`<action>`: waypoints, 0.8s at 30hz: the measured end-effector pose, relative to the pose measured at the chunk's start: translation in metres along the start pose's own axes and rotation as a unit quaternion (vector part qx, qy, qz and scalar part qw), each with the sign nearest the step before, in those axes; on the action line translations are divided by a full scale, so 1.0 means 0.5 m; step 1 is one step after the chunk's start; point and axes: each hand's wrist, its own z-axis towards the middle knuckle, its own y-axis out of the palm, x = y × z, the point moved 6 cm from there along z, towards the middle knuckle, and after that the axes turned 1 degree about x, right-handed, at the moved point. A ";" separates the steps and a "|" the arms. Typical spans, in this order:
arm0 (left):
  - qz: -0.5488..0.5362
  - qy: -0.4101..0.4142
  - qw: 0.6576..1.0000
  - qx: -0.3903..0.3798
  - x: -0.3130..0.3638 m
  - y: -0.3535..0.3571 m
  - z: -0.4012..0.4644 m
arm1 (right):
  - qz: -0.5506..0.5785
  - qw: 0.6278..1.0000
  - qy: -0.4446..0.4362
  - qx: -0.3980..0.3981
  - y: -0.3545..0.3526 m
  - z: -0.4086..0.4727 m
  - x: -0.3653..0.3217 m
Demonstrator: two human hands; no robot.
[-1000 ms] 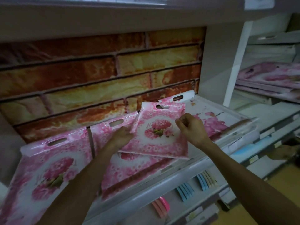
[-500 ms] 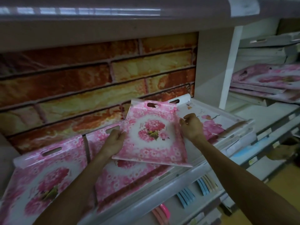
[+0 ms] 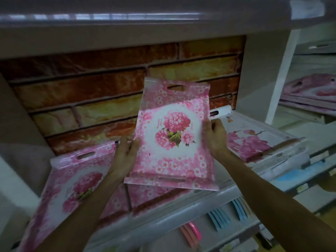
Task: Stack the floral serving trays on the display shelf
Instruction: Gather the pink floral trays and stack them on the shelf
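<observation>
I hold a small pink floral tray (image 3: 172, 139) tilted up in front of the brick-pattern back wall. My left hand (image 3: 125, 153) grips its left edge and my right hand (image 3: 215, 137) grips its right edge. Below it lies another pink floral tray (image 3: 145, 195), mostly hidden by the held one. A larger pink floral tray (image 3: 72, 184) leans on the display shelf (image 3: 163, 226) at the left. A white tray with pink blossoms (image 3: 254, 140) lies on the shelf at the right.
An upper shelf board (image 3: 145, 28) overhangs close above. A white upright (image 3: 280, 75) separates a right bay holding more floral trays (image 3: 312, 91). Below the shelf edge hang blue (image 3: 220, 219) and pink (image 3: 192, 235) items.
Both hands have lifted the small tray higher and tipped it more upright, away from the trays on the shelf. The view has moved closer.
</observation>
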 end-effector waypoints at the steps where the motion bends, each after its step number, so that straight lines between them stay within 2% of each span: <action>1: -0.002 -0.001 1.000 0.003 0.000 -0.016 -0.006 | 0.002 1.000 -0.007 -0.002 0.010 -0.007 -0.010; 6: -0.018 -0.036 0.998 0.038 -0.016 -0.108 -0.046 | 0.018 0.998 -0.039 -0.044 0.087 -0.044 -0.056; 10: 0.038 -0.063 0.992 0.104 -0.042 -0.204 -0.084 | 0.010 0.996 -0.047 -0.081 0.178 -0.080 -0.084; 17: 0.110 -0.108 0.973 0.175 -0.073 -0.366 -0.167 | 0.029 0.985 -0.059 -0.159 0.346 -0.168 -0.140; 24: 0.164 -0.151 0.955 0.197 -0.125 -0.461 -0.211 | 0.027 0.976 -0.068 -0.207 0.441 -0.232 -0.176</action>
